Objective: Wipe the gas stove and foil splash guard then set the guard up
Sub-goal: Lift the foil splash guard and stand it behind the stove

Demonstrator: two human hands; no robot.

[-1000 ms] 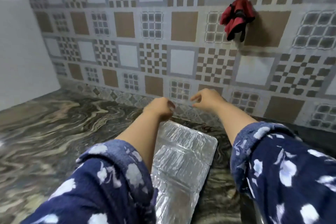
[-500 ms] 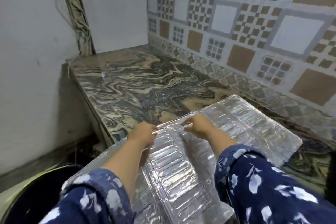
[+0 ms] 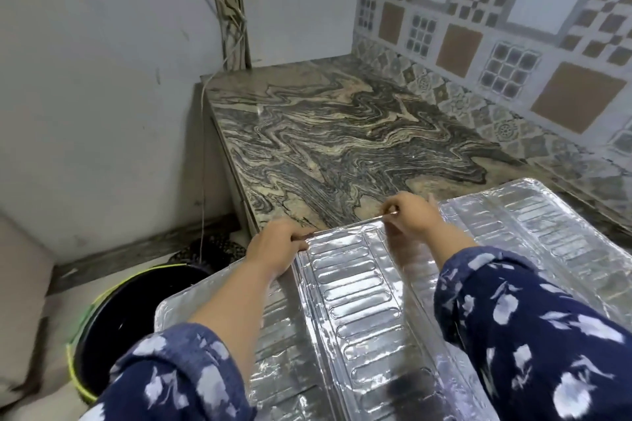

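Note:
The silver foil splash guard [image 3: 355, 304] is spread out in three embossed panels in front of me, over the near end of the marble counter [image 3: 328, 133]. My left hand [image 3: 273, 249] grips the far edge of the middle panel at its left fold. My right hand [image 3: 410, 215] pinches the same far edge at the right fold. The left panel hangs out past the counter's side edge. The gas stove is out of view.
A black bucket with a green rim [image 3: 113, 328] stands on the floor below the left panel. A patterned tile wall [image 3: 496, 27] runs along the counter's right side. A cable and trim strip [image 3: 232, 10] run down the plain wall at the far corner.
The view swung left from the tile wall with the red cloth to the counter's end. The folded guard has been opened into three panels, and both hands now hold its far edge.

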